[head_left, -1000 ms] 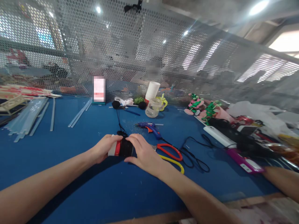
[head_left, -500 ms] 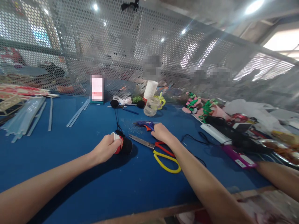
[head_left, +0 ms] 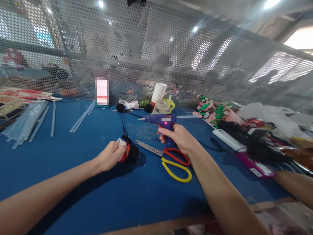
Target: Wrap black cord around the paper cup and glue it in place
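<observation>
My left hand (head_left: 111,156) is closed round a paper cup (head_left: 120,143) lying on its side, white at the rim, with red and black yarn wrapped about its outside. A black strand runs from the cup back to a black yarn ball (head_left: 120,107). In my right hand (head_left: 179,137) is a blue hot glue gun (head_left: 162,119), raised off the table, nozzle to the left and a clear glue stick out of its rear. Its small red light glows. Scissors (head_left: 156,151) with red and yellow handles lie open between my hands.
Glue sticks (head_left: 31,117) are fanned out at the left. A lit phone (head_left: 102,93) stands at the back beside white paper cups (head_left: 158,93). Pink and green craft pieces (head_left: 207,109) lie at the right, where another person's arm (head_left: 293,184) reaches by a purple-and-white device (head_left: 254,164).
My right hand has lifted the glue gun off the table and brought it up and nearer, level, nozzle leftward. My left hand keeps the cup in the same place.
</observation>
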{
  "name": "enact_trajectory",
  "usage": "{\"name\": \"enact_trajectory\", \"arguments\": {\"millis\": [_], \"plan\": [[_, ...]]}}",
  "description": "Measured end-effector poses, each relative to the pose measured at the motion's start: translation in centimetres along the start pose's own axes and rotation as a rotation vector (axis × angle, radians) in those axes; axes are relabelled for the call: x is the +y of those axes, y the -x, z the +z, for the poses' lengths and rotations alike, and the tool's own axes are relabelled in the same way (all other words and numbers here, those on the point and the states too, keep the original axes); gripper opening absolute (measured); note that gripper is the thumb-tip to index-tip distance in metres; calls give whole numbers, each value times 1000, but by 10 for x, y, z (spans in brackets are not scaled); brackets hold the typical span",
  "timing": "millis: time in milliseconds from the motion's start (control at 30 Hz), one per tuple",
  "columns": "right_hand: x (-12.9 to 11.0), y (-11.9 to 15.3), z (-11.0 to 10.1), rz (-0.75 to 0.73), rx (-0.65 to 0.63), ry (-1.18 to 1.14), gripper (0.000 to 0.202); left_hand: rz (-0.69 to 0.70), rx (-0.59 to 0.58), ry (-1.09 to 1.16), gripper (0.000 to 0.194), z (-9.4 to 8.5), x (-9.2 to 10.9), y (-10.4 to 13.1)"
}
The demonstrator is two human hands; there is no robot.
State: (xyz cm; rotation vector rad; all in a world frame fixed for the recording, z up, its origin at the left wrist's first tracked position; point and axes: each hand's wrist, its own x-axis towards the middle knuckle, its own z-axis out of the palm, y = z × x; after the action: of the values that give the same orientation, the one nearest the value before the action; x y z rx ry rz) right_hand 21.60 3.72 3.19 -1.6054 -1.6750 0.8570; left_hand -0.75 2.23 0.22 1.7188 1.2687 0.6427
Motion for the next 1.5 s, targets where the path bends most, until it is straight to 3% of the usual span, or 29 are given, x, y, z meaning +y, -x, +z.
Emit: {"name": "enact_trajectory", "arguments": {"millis": [167, 300, 400, 533, 700, 867, 1100, 1300, 1500], "plan": [[-8, 17, 17, -44, -155, -503, 22, -137, 27, 293, 27, 4, -4, -4], [-7, 21, 35, -37, -272, -642, 23, -163, -56, 405, 28, 13, -4, 0], [-6, 23, 41, -57, -279, -597, 24, -152, -92, 400, 28, 16, -2, 3], [-5, 28, 34, -114, -185, -473, 22, -125, 47, 291, 28, 11, 1, 1], [-7, 37, 20, -129, -205, -251, 21, -63, 140, 73, 27, 3, 2, -2], [-11, 47, 21, -66, -209, -98, 24, -31, 109, 0, 28, 3, 0, -4], [-15, 54, 23, -131, -204, 81, 33, -26, 85, -20, 28, 3, 0, -3], [-13, 49, 20, -138, -145, 66, 27, 44, 90, -52, 29, 1, 7, -10], [-12, 42, 16, -113, -79, 56, 34, 83, 93, -11, 27, 5, 10, -29]]}}
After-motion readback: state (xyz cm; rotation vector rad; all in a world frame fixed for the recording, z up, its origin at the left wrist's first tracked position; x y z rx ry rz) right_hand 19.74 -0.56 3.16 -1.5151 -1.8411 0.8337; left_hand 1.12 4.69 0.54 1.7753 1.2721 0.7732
